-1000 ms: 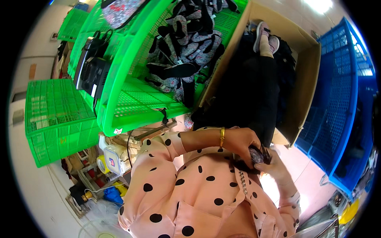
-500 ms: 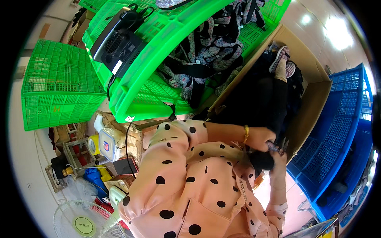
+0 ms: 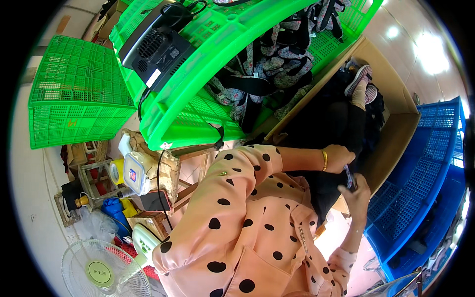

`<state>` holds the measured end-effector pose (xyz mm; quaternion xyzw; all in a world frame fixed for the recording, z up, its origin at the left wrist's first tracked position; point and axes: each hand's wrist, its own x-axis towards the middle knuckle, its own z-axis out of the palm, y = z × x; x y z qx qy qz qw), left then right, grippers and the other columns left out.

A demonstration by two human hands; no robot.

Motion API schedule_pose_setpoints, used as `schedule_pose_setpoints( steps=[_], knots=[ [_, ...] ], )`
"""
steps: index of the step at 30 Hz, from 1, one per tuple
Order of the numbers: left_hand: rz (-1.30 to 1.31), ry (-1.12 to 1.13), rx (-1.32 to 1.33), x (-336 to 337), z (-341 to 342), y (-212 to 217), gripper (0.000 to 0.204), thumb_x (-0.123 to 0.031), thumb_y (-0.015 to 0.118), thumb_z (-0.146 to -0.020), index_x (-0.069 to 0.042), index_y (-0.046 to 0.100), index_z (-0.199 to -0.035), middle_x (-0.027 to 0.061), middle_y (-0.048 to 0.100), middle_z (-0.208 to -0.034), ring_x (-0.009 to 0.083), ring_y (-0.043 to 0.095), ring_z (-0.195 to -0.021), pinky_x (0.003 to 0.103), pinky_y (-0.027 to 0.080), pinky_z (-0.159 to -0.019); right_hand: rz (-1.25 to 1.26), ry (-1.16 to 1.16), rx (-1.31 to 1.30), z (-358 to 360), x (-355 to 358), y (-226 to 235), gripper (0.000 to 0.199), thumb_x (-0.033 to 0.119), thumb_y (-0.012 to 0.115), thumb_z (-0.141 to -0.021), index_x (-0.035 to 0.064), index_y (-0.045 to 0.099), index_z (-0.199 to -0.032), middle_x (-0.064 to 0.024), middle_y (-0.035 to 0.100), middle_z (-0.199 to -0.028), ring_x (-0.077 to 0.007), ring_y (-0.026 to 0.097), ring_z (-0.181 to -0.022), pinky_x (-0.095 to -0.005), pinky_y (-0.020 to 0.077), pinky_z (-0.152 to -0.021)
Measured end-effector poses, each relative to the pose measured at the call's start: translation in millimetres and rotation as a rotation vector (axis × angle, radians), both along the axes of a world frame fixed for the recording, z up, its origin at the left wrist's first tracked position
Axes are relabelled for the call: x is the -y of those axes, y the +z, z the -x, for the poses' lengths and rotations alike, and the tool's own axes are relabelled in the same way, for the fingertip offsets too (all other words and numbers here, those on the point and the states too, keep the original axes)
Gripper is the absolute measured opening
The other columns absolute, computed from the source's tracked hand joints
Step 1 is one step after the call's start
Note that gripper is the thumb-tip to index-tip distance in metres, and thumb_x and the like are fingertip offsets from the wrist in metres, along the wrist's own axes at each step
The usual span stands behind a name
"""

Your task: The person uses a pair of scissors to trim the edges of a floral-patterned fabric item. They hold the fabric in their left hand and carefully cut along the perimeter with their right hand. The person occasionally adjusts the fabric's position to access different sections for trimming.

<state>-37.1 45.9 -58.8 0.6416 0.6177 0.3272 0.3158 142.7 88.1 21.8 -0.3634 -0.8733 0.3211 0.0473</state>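
My left hand (image 3: 339,158), with a gold bangle at the wrist, is closed on the upper end of a small patterned fabric piece (image 3: 350,179). Gripping its lower end is my right hand (image 3: 357,195), fingers curled and thumb to the left. The piece is mostly covered by the fingers, so its full shape is hidden. Both hands are above my black-trousered legs, beside an open cardboard box (image 3: 396,136). To the left of the box, a large green crate (image 3: 198,111) contains many floral and black fabric pieces (image 3: 277,67).
My feet in striped sneakers (image 3: 359,81) rest in the box among dark items. A black device (image 3: 156,54) with a cable sits on the green crate's ledge. Blue crates (image 3: 410,183) stand at right, another green crate (image 3: 79,94) at left, a fan (image 3: 101,272) at lower left.
The whole view has shifted slightly. My hands have moved a little apart, with the right one lower, and more of the patterned piece shows between them.
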Motion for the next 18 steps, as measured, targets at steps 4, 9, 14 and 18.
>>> schedule_pose_setpoints(
  steps=[4,9,14,18],
  knots=[
    [-0.009,-0.038,0.035,4.9,-4.6,-1.4,0.021,-0.009,0.071,-0.070,-0.006,0.057,-0.086,0.0161,0.066,-0.075,0.0384,0.065,-0.074,0.046,0.051,-0.066,0.022,0.058,0.008,-8.3,9.2,11.1,0.057,0.010,0.090,-0.057,0.0001,0.057,-0.102,-0.0123,0.056,-0.096,-0.0232,0.054,-0.070,-0.0309,0.0471,-0.063],
    [0.023,-0.282,0.288,6.1,18.5,1.9,0.035,-0.011,0.075,-0.070,-0.005,0.054,-0.097,0.0174,0.064,-0.087,0.0367,0.064,-0.084,0.043,0.050,-0.073,0.155,-0.018,-0.113,-12.6,8.3,0.8,0.042,0.005,0.084,-0.066,0.0004,0.051,-0.092,-0.0075,0.047,-0.087,-0.0167,0.043,-0.068,-0.0271,0.0411,-0.060],
    [-0.083,-0.421,0.157,18.3,38.7,12.9,0.057,-0.010,0.080,-0.064,-0.003,0.051,-0.112,0.0159,0.055,-0.106,0.0343,0.054,-0.103,0.040,0.045,-0.088,0.176,-0.105,-0.184,-17.7,0.8,-24.1,0.030,0.005,0.078,-0.076,-0.0003,0.050,-0.083,-0.0074,0.043,-0.080,-0.0181,0.039,-0.068,-0.0290,0.0356,-0.059],
    [-0.229,-0.165,0.045,18.9,21.7,1.9,0.038,-0.001,0.071,-0.070,-0.004,0.050,-0.102,0.0142,0.054,-0.099,0.0334,0.054,-0.101,0.039,0.047,-0.084,-0.176,-0.093,-0.127,-4.9,-11.9,-48.1,0.026,0.003,0.075,-0.076,0.0009,0.050,-0.081,-0.0139,0.045,-0.072,-0.0288,0.046,-0.062,-0.0361,0.0394,-0.056]
  ],
)
